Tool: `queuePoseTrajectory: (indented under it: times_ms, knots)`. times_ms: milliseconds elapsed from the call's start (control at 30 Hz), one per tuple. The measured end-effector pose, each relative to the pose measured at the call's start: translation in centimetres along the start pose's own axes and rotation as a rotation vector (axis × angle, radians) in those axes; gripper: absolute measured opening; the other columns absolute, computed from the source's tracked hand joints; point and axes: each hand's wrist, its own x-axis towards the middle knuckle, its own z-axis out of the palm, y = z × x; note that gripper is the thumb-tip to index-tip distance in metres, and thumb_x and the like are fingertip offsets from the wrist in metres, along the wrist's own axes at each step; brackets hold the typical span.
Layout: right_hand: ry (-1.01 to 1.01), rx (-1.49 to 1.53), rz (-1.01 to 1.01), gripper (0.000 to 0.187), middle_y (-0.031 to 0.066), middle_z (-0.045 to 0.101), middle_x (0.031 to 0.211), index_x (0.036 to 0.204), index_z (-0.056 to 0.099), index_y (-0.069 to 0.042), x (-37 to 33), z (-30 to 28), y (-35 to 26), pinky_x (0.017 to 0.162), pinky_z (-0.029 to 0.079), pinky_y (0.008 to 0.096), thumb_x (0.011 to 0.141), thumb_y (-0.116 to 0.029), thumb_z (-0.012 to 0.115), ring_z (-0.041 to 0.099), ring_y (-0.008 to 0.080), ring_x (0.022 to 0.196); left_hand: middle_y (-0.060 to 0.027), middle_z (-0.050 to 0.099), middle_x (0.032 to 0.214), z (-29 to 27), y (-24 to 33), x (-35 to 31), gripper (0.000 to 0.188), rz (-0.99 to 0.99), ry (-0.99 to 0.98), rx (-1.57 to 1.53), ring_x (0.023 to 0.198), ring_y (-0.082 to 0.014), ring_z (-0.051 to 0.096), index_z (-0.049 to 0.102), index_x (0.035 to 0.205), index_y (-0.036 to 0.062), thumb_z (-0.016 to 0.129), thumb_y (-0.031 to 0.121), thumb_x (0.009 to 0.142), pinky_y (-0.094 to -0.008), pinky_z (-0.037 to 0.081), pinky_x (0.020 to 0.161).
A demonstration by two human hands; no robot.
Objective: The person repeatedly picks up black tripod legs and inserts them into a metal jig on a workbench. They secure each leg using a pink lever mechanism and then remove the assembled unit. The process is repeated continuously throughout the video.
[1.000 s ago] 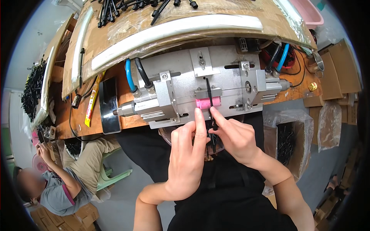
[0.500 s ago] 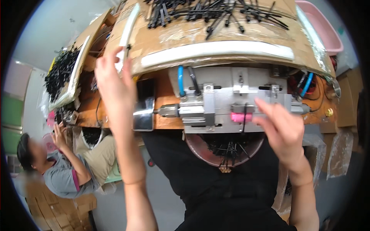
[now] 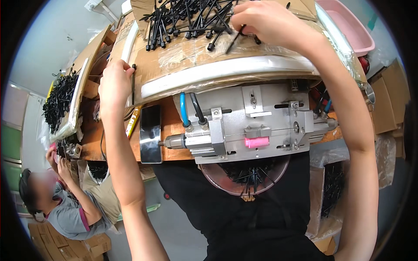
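The right hand point(image 3: 267, 21) has moved to upper centre, its fingers clamped on a black rod point(image 3: 235, 40); the left hand's point(image 3: 114, 85) grip I cannot tell.

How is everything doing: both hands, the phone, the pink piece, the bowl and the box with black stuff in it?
Left hand: fingertips at a thin black rod; can't tell if gripped
Right hand: pinching another black rod
Phone: lying flat, screen dark
Pink piece: resting on the metal fixture
Bowl: open, black parts inside
Box: open, more black parts inside
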Motion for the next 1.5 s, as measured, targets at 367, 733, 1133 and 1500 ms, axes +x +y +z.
queuePoseTrajectory:
  times_ms: [367, 733, 1133, 1500]
  knots:
    - [0.283, -0.487, -0.028, 0.023, 0.0116, 0.063, 0.095, 0.102, 0.064, -0.005, -4.6, -4.5, -1.5, 0.07, 0.053, 0.0374, 0.081, 0.0, 0.055, 0.066, 0.0299, 0.082, -0.0086, 0.056, 0.081, -2.3, 7.4, -2.2, 0.014, 0.492, -0.039, -0.415, 0.076, -0.0178, 0.055, 0.065, 0.1, 0.0007, 0.067, 0.007, 0.087, -0.0307, 0.046, 0.072]
    - [0.844, -0.35, -0.001, 0.011, 0.0103, 0.071, 0.087, 0.093, 0.071, 0.001, -7.6, -3.9, 0.7, 0.075, 0.057, 0.0264, 0.088, 0.005, 0.062, 0.07, 0.0197, 0.079, -0.014, 0.055, 0.097, -1.1, 11.3, -11.0, 0.016, 0.381, 0.35, -0.577, 0.094, -0.0321, 0.054, 0.064, 0.096, 0.0038, 0.069, 0.001, 0.081, -0.0398, 0.045, 0.08]
    - [0.626, 1.008, 0.506, 0.032, 0.01, 0.067, 0.096, 0.126, 0.058, 0.003, -17.3, -6.3, -2.9, 0.061, 0.048, 0.0238, 0.097, -0.011, 0.059, 0.065, 0.0153, 0.076, -0.0105, 0.052, 0.098, 3.6, 17.6, -25.5, 0.067, 0.504, -0.007, -0.46, 0.086, -0.0215, 0.052, 0.044, 0.139, -0.0094, 0.061, -0.008, 0.074, -0.031, 0.048, 0.08]
    - [0.62, 0.771, 0.623, 0.036, 0.0138, 0.071, 0.094, 0.115, 0.064, 0.004, -19.3, 0.2, -14.6, 0.054, 0.051, 0.0214, 0.081, 0.013, 0.068, 0.069, 0.0144, 0.077, -0.0104, 0.051, 0.095, 2.1, 16.1, -24.2, 0.066, 0.545, -0.097, -0.448, 0.086, -0.0229, 0.052, 0.046, 0.138, -0.0069, 0.065, -0.002, 0.075, -0.0328, 0.048, 0.079]
